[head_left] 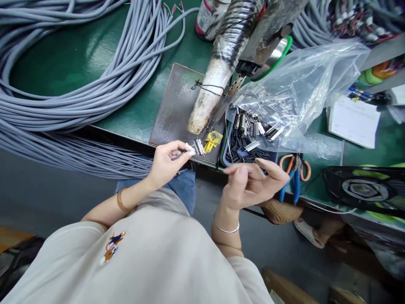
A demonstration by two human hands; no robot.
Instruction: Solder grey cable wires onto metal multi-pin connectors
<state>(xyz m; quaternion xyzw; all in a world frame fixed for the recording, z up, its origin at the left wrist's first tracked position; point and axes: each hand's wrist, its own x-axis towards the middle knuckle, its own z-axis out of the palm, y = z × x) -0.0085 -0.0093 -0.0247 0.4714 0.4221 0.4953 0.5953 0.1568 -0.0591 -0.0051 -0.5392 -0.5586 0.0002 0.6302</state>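
Note:
My left hand (pixel 169 162) is closed in a pinch on a cable with thin coloured wires, just behind a silvery multi-pin connector (pixel 199 146). The connector is at the front edge of a dark board (pixel 177 95), beside a yellow clip-like piece (pixel 211 141). My right hand (pixel 253 183) hovers in front of a tray (pixel 224 147) of connectors and small black sleeves. Its thumb and forefinger are pressed together, the other fingers loosely curled. A thin silvery strand (pixel 228 139) runs down close to those fingertips; whether they grip it is unclear.
A soldering iron (pixel 232 88) hangs over the board beside a wrapped, white-tipped tube (pixel 209 93). Coiled grey cables (pixel 133 80) fill the left. On the right are a plastic bag (pixel 303 84), cutters and pliers (pixel 295 177), a paper pad (pixel 354 120) and a black fan (pixel 363 190).

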